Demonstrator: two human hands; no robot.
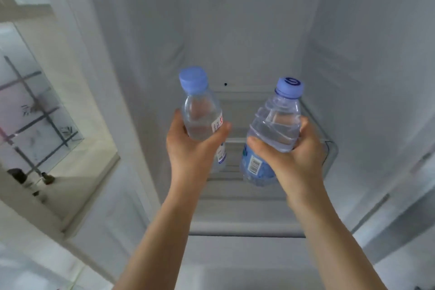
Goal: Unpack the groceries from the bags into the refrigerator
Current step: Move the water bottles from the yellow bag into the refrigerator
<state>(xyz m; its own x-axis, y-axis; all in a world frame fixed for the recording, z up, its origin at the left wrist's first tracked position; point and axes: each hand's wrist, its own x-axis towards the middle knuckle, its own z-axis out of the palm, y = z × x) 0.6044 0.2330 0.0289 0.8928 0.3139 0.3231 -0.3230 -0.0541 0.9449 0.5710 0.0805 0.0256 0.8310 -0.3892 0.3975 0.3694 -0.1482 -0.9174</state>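
- A white refrigerator interior is seen ahead of and around both hands, its back wall beyond them and its side walls to either side.
- A frosted glass window with a dark grid pattern is seen well to the left of the left hand, outside the refrigerator.
- A clear glass shelf with a pale front edge lies below and in front of both hands; beneath the bottles its surface shows bare.
- A squat, ribbed clear plastic water bottle with a blue label and a blue cap is held tilted over the shelf, gripped about its middle by the right hand, thumb across the front.
- A slimmer clear plastic water bottle with a white label and a blue cap is gripped by the left hand, fingers curled round its body, just left of the other bottle without touching it.
- A small dark hole is seen in the back wall, between the two caps.
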